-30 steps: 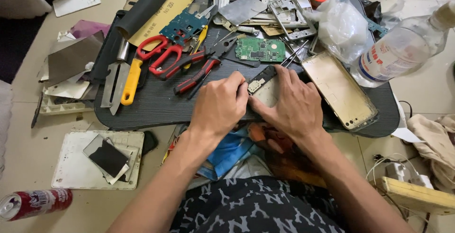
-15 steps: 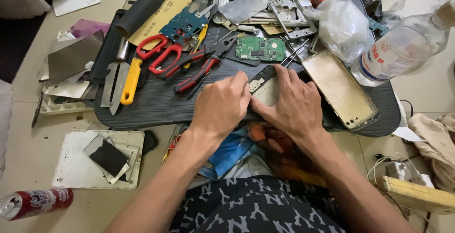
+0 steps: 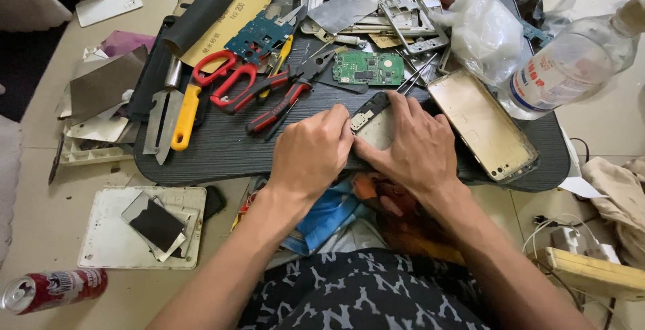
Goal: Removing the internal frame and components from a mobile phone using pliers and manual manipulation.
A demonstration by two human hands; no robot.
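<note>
Working at the near edge of the dark mat [image 3: 222, 149], both hands pressed on a small phone part [image 3: 373, 123]. The left hand [image 3: 310, 155] had its fingers curled narrow onto the part's left edge; the right hand [image 3: 413, 149] lay flatter, fingers spread over it, pinning it down. The step looked like prying or seating a piece. The next move likely called for steady pressure and fine fingertip control, with the pliers [image 3: 279, 98] close by.
</note>
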